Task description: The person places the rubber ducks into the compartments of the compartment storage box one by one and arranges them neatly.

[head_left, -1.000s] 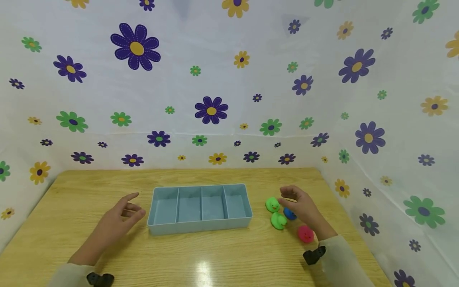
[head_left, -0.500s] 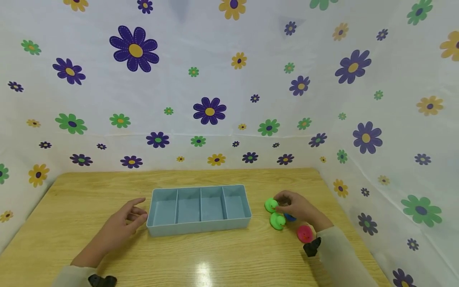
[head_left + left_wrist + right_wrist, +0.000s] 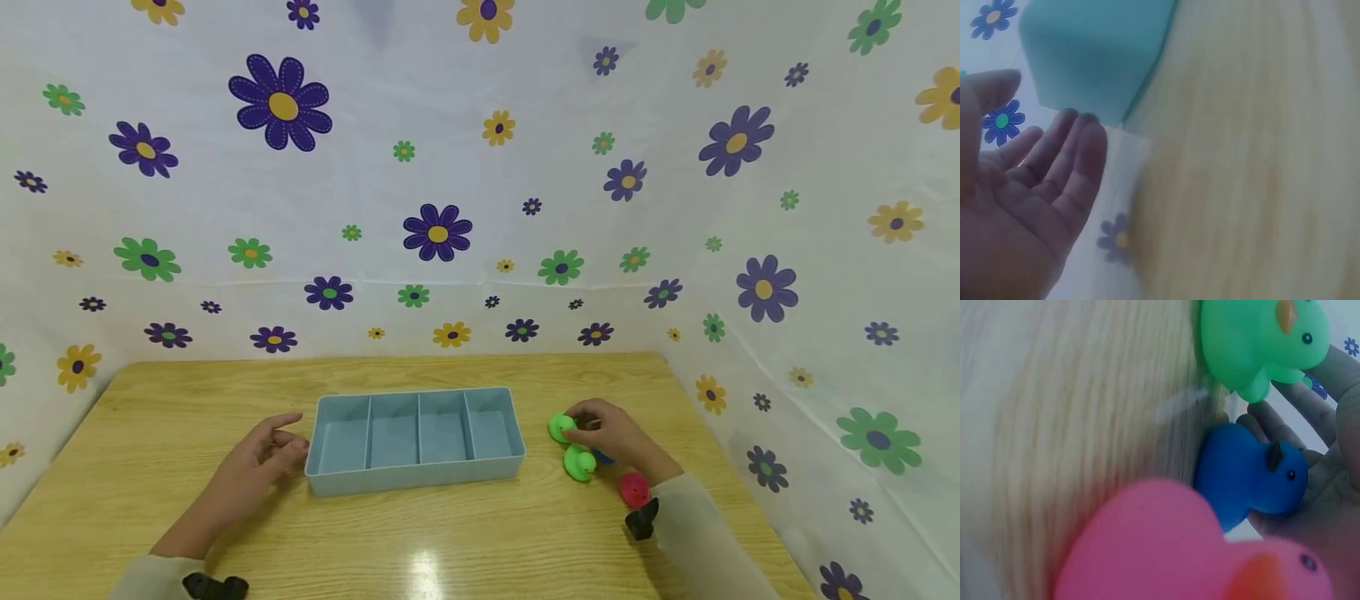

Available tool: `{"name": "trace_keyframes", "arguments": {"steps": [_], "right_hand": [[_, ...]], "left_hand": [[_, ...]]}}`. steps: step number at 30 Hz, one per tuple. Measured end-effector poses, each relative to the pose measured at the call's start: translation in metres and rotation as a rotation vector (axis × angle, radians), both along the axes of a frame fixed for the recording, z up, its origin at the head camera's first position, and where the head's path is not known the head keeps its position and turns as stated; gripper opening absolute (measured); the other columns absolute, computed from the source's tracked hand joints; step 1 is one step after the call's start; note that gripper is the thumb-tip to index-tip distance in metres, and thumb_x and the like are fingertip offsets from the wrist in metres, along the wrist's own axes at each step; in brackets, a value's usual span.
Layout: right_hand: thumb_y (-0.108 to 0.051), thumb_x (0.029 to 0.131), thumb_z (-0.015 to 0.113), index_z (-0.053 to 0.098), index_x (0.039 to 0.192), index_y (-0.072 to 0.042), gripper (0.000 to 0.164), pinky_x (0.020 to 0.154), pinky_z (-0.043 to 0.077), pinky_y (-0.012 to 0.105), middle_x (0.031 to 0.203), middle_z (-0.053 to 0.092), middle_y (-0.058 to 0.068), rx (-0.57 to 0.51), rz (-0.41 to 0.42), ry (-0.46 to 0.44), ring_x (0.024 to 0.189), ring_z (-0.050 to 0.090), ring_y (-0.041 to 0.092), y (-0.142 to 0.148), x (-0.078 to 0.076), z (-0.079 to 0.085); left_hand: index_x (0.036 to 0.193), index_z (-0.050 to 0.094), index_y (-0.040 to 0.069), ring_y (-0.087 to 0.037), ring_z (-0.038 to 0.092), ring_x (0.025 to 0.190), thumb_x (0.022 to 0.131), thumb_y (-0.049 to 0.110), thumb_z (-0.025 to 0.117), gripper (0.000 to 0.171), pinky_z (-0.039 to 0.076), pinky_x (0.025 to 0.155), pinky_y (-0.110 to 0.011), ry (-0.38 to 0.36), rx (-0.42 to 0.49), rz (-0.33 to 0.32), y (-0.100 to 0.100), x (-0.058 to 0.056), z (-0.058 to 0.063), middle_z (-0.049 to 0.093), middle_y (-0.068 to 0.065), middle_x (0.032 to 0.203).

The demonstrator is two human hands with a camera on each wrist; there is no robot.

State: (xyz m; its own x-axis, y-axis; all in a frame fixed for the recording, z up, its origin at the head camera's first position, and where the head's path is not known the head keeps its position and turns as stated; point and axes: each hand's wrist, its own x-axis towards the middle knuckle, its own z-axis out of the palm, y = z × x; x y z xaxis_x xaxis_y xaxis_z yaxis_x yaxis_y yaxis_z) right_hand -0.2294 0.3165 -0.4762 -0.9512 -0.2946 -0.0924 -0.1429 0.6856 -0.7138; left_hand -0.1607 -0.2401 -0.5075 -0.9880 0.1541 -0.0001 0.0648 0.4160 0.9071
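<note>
Pinching the far green duck (image 3: 557, 427) between thumb and finger, the right hand (image 3: 617, 432) makes us nervous: the near green duck (image 3: 579, 464) and blue duck (image 3: 1232, 472) crowd it, so a sloppy move could topple them. We'd watch the left hand (image 3: 253, 461) too, fingers loose beside the tray (image 3: 416, 477); bumping might shift it.

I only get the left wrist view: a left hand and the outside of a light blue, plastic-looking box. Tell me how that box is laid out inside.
Observer: In the head view, three dividers split the light blue, plastic-looking box into four compartments in a row.
Operator: Report where the right hand is.
Observer: The right hand is to the right of the box, thumb and forefinger at the head of the farther bright green, rubbery-looking toy duck.
Operator: Now name what sits before its palm.
Observer: A blue, rubbery-looking toy duck, seen in the right wrist view.
</note>
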Motion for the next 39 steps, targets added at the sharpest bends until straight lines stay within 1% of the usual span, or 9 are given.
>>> {"name": "trace_keyframes", "arguments": {"steps": [2, 4, 7, 9, 12, 17, 23, 28, 39], "right_hand": [[-0.029, 0.098, 0.074, 0.069, 0.122, -0.007, 0.034, 0.102, 0.055, 0.052, 0.129, 0.062, 0.012, -0.006, -0.026, -0.006, 0.118, 0.062, 0.034, -0.002, 0.000, 0.000], [-0.031, 0.098, 0.074, 0.069, 0.122, -0.007, 0.034, 0.102, 0.055, 0.052, 0.130, 0.062, 0.012, -0.027, -0.058, -0.014, 0.121, 0.061, 0.036, -0.003, -0.001, 0.000], [-0.033, 0.099, 0.073, 0.067, 0.123, -0.007, 0.036, 0.104, 0.054, 0.053, 0.131, 0.064, 0.014, -0.068, -0.089, -0.025, 0.125, 0.060, 0.038, -0.005, -0.001, 0.003], [-0.035, 0.099, 0.072, 0.066, 0.124, -0.007, 0.039, 0.103, 0.054, 0.053, 0.132, 0.065, 0.014, -0.102, -0.099, -0.040, 0.125, 0.061, 0.037, -0.005, -0.001, 0.006], [-0.034, 0.100, 0.070, 0.064, 0.127, -0.005, 0.040, 0.104, 0.053, 0.052, 0.134, 0.064, 0.016, -0.169, -0.111, -0.076, 0.126, 0.061, 0.037, -0.007, 0.001, 0.017], [-0.032, 0.104, 0.066, 0.056, 0.134, 0.000, 0.045, 0.112, 0.047, 0.053, 0.134, 0.060, 0.016, -0.329, -0.139, -0.171, 0.125, 0.061, 0.034, -0.004, 0.000, 0.026], [-0.024, 0.105, 0.064, 0.053, 0.130, 0.001, 0.037, 0.113, 0.049, 0.040, 0.124, 0.056, 0.006, -0.496, -0.143, -0.272, 0.115, 0.063, 0.018, -0.001, -0.002, 0.028], [-0.022, 0.105, 0.063, 0.055, 0.127, 0.000, 0.032, 0.105, 0.053, 0.030, 0.121, 0.057, 0.003, -0.528, -0.111, -0.286, 0.111, 0.063, 0.015, -0.009, -0.001, 0.030], [-0.014, 0.105, 0.062, 0.059, 0.121, -0.002, 0.021, 0.103, 0.055, 0.030, 0.116, 0.059, 0.003, -0.658, -0.031, -0.285, 0.106, 0.066, 0.015, -0.044, 0.007, 0.042]], "left_hand": [[0.157, 0.035, 0.006, -0.013, 0.066, 0.109, 0.110, 0.039, 0.051, 0.059, 0.063, 0.081, -0.031, -0.007, 0.055, 0.010, 0.000, -0.001, 0.001, 0.060, -0.021, 0.133], [0.159, 0.032, 0.007, -0.023, 0.062, 0.123, 0.110, 0.039, 0.050, 0.061, 0.063, 0.088, -0.034, -0.037, 0.117, 0.010, 0.000, -0.001, 0.003, 0.054, -0.023, 0.141], [0.162, 0.025, 0.009, -0.042, 0.048, 0.138, 0.109, 0.039, 0.053, 0.068, 0.061, 0.095, -0.041, -0.125, 0.189, -0.020, 0.002, -0.003, 0.008, 0.040, -0.025, 0.155], [0.164, 0.020, 0.010, -0.048, 0.038, 0.144, 0.108, 0.037, 0.056, 0.072, 0.059, 0.098, -0.046, -0.194, 0.230, -0.049, 0.004, -0.003, 0.010, 0.031, -0.026, 0.161], [0.165, 0.017, 0.010, -0.050, 0.032, 0.148, 0.108, 0.032, 0.058, 0.074, 0.057, 0.101, -0.049, -0.258, 0.273, -0.074, 0.007, -0.003, 0.011, 0.025, -0.026, 0.165], [0.164, 0.021, 0.006, -0.050, 0.032, 0.148, 0.107, 0.027, 0.060, 0.072, 0.057, 0.102, -0.049, -0.275, 0.315, -0.070, 0.010, -0.002, 0.009, 0.026, -0.027, 0.165], [0.161, 0.027, 0.002, -0.048, 0.036, 0.146, 0.106, 0.030, 0.062, 0.071, 0.057, 0.102, -0.047, -0.291, 0.306, -0.042, 0.012, -0.003, 0.007, 0.031, -0.026, 0.163], [0.160, 0.029, 0.002, -0.047, 0.037, 0.146, 0.106, 0.032, 0.061, 0.070, 0.056, 0.103, -0.049, -0.298, 0.294, -0.030, 0.013, -0.002, 0.007, 0.033, -0.026, 0.162], [0.163, 0.024, 0.004, -0.048, 0.033, 0.148, 0.107, 0.034, 0.060, 0.074, 0.053, 0.106, -0.050, -0.332, 0.275, -0.047, 0.013, -0.002, 0.011, 0.028, -0.026, 0.165]]}}
